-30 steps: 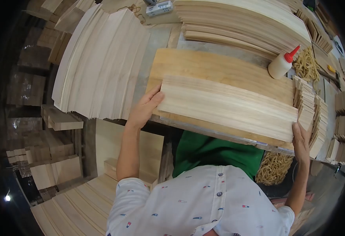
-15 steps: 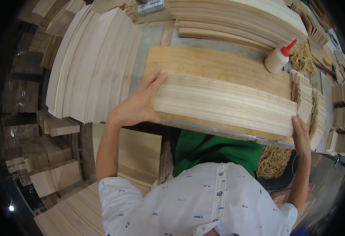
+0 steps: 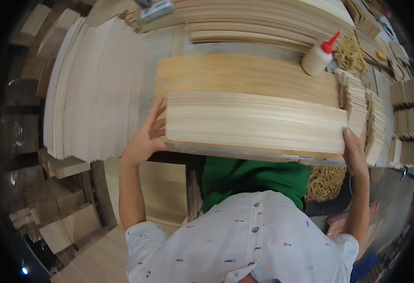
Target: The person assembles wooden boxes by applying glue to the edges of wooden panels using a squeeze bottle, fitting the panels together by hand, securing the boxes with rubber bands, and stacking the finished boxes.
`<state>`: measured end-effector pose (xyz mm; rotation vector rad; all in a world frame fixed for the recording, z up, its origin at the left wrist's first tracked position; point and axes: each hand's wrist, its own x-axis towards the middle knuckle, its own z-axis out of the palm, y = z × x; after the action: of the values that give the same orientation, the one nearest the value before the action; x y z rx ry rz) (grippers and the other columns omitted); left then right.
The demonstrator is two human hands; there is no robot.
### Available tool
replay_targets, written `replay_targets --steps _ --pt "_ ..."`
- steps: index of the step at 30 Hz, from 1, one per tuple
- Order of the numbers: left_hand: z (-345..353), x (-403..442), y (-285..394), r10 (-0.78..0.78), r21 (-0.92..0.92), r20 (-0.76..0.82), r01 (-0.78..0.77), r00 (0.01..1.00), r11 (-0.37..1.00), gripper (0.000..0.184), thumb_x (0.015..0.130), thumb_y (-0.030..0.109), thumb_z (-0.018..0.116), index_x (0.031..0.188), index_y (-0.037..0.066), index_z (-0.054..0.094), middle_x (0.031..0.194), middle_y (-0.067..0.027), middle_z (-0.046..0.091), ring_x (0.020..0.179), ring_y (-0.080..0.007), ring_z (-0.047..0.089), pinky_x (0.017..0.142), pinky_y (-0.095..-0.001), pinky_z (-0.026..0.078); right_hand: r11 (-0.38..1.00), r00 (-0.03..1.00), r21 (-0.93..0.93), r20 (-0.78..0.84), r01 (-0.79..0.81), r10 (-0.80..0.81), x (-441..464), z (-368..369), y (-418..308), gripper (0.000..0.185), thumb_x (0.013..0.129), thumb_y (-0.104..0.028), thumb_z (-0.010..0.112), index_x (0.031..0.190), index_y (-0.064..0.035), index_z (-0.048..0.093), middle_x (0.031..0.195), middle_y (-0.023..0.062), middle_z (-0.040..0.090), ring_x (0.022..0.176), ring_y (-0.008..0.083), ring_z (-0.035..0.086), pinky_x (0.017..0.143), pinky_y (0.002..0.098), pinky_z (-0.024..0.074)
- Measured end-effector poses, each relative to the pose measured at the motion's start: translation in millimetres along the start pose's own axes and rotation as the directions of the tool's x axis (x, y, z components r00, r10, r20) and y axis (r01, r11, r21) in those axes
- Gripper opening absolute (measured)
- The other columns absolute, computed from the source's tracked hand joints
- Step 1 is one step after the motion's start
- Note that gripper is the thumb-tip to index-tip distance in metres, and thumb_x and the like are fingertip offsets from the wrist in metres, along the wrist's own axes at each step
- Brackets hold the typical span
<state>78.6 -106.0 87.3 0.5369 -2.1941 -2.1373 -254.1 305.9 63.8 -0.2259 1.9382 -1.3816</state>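
A stack of thin pale wooden boards lies lengthwise in front of me, its layered edges showing. My left hand is closed against the left end, fingers curved along the edge. At the opposite end, my right hand presses with its fingers, some of them hidden by the boards. Beneath and behind the stack is a wider, yellower wooden board, lying on the workbench. The stack is held between both hands near the bench's front edge.
A white bottle with a red nozzle stands behind the right end, beside rubber bands. Tall pale board stacks stand at left, long boards at the back. Small wooden pieces are lined up at right.
My left hand has shifted from over the stack's top to its left end. The stack's near face shows more squarely now. The whole view has shifted slightly.
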Motion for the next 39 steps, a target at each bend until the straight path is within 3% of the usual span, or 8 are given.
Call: replay_targets --steps 3,5,14,21,23,26,33,39 --pt "6 5 -22 -0.184 -0.231 -0.16 0.144 0.97 0.962 0.078 0.089 0.026 0.063 0.149 0.001 0.021 0.151 -0.0116 0.029 0.135 -0.0224 0.035 0.11 -0.0353 0.027 0.993 0.992 0.046 0.067 -0.108 0.105 0 -5 -3 0.055 0.098 -0.04 0.049 0.129 0.0047 0.049 0.121 0.009 0.056 0.109 0.0151 0.051 0.095 0.0264 0.0382" --pt "15 9 -7 -0.268 -0.028 -0.217 0.269 0.939 0.963 0.07 0.095 0.03 0.051 0.148 -0.002 0.02 0.148 -0.0133 0.034 0.137 -0.0221 0.031 0.111 -0.0334 0.023 0.99 0.991 0.058 0.058 -0.127 0.124 0 -3 -5 0.056 0.098 -0.04 0.049 0.13 0.0048 0.048 0.122 0.0096 0.056 0.111 0.0156 0.05 0.096 0.0267 0.038" --pt "21 19 0 -0.17 -0.193 -0.227 0.127 0.959 0.973 0.086 0.085 0.02 0.061 0.152 0.009 0.009 0.153 -0.0138 0.024 0.139 -0.0225 0.026 0.112 -0.0346 0.021 0.98 0.993 0.171 0.077 -0.103 0.091 -2 11 -12 0.06 0.095 -0.04 0.052 0.131 0.0072 0.045 0.131 0.0154 0.052 0.121 0.0203 0.048 0.104 0.0308 0.0341" --pt "-2 18 34 -0.027 0.398 -0.05 0.045 0.998 0.916 0.116 0.061 0.023 0.085 0.152 0.016 0.014 0.156 -0.0109 0.016 0.142 -0.0279 0.021 0.114 -0.0415 0.023 0.992 0.994 0.081 0.063 -0.093 0.088 0 2 -8 0.061 0.097 -0.042 0.048 0.134 0.0057 0.044 0.128 0.0135 0.053 0.118 0.0183 0.049 0.102 0.0309 0.0352" --pt "-2 17 44 0.017 0.74 0.001 -0.012 1.0 0.673 0.121 0.051 0.016 0.088 0.151 0.015 0.019 0.155 -0.0101 0.019 0.141 -0.0305 0.023 0.113 -0.0422 0.028 0.994 0.996 0.096 0.073 -0.056 0.049 3 -1 -2 0.062 0.098 -0.043 0.047 0.137 0.0054 0.041 0.13 0.0139 0.051 0.12 0.0186 0.047 0.103 0.031 0.0346" --pt "10 23 63 -0.103 0.794 0.022 0.045 0.994 0.607 0.109 0.057 0.008 0.083 0.148 0.01 0.023 0.152 -0.0117 0.023 0.137 -0.0333 0.029 0.112 -0.0395 0.031 0.995 0.994 0.1 0.11 -0.027 0.016 6 -8 3 0.063 0.1 -0.042 0.042 0.141 0.0051 0.035 0.136 0.0148 0.046 0.125 0.0195 0.043 0.105 0.0313 0.0325" --pt "10 22 57 -0.07 0.796 0.024 0.024 0.997 0.605 0.106 0.056 0.005 0.081 0.146 0.01 0.025 0.149 -0.0102 0.027 0.135 -0.0324 0.031 0.111 -0.0395 0.034 0.996 0.997 0.084 0.082 -0.021 0.014 2 -2 -1 0.061 0.1 -0.039 0.043 0.141 0.0053 0.035 0.134 0.014 0.048 0.123 0.0179 0.045 0.104 0.0298 0.0333" --pt "3 12 32 -0.039 0.608 0.006 0.027 0.999 0.794 0.114 0.054 0.009 0.083 0.15 0.014 0.022 0.153 -0.0117 0.022 0.138 -0.0281 0.03 0.109 -0.0393 0.034 0.991 0.996 0.123 0.079 -0.056 0.047 2 -6 4 0.056 0.1 -0.039 0.045 0.135 0.0054 0.043 0.129 0.012 0.052 0.117 0.0169 0.049 0.101 0.0297 0.0373"
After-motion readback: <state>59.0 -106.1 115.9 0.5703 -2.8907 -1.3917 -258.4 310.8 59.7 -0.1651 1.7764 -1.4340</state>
